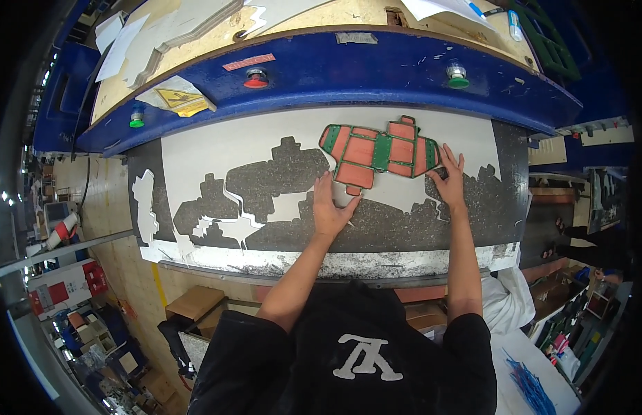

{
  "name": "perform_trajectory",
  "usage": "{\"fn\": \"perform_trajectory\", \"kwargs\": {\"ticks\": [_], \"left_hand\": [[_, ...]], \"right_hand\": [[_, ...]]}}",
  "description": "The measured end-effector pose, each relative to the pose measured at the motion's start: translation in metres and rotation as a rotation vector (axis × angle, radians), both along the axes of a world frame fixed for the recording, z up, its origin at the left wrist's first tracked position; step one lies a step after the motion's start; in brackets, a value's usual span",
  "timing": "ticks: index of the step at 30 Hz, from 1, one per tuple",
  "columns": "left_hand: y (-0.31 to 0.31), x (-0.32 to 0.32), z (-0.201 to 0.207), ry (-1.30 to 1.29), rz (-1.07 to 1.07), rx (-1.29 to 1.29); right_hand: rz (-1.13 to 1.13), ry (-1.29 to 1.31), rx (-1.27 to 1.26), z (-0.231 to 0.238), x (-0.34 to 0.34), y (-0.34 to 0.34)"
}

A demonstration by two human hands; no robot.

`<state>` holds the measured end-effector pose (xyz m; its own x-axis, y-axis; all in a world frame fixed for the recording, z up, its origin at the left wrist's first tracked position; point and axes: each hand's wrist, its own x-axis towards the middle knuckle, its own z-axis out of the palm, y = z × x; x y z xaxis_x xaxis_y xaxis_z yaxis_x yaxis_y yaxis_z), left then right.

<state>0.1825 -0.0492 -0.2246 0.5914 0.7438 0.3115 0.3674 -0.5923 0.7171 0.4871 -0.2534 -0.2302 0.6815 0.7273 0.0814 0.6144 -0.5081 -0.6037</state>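
Note:
A cutting die (381, 151) with green edges and reddish-pink pads lies on the white sheet (217, 131), toward its far right part. My left hand (333, 207) is at the die's near left side, thumb by its lower tab and fingers along the edge. At the right end, my right hand (450, 181) has its fingers and thumb around the die's tip. Both hands appear to hold the die between them. Dark die-shaped gaps in the sheet show the black cutting board (376, 235) beneath.
Beyond the board runs a blue machine beam (355, 66) with a red button (256, 79) and green buttons (457, 77). Ragged white scrap (147, 207) lies on the board's left side. Papers and pens rest on the wooden top behind. Another person's legs show at far right.

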Motion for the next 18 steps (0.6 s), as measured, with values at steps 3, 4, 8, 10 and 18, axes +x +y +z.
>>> {"fn": "perform_trajectory", "kwargs": {"ticks": [3, 4, 8, 10, 18], "left_hand": [[0.0, -0.001, 0.0, 0.022, 0.005, -0.008], [0.0, -0.001, 0.0, 0.025, 0.007, -0.017], [0.002, -0.001, 0.001, 0.028, -0.005, 0.017], [0.001, -0.001, 0.002, 0.016, -0.004, 0.007], [0.0, -0.001, 0.004, 0.06, -0.009, -0.037]], "right_hand": [[-0.004, 0.023, 0.093, 0.01, -0.006, 0.005], [0.022, 0.003, 0.117, 0.013, -0.009, 0.007], [0.011, 0.214, 0.192, 0.023, -0.018, 0.014], [0.029, 0.217, 0.173, 0.025, -0.018, 0.014], [0.06, 0.151, 0.037, 0.016, -0.006, 0.004]]}}
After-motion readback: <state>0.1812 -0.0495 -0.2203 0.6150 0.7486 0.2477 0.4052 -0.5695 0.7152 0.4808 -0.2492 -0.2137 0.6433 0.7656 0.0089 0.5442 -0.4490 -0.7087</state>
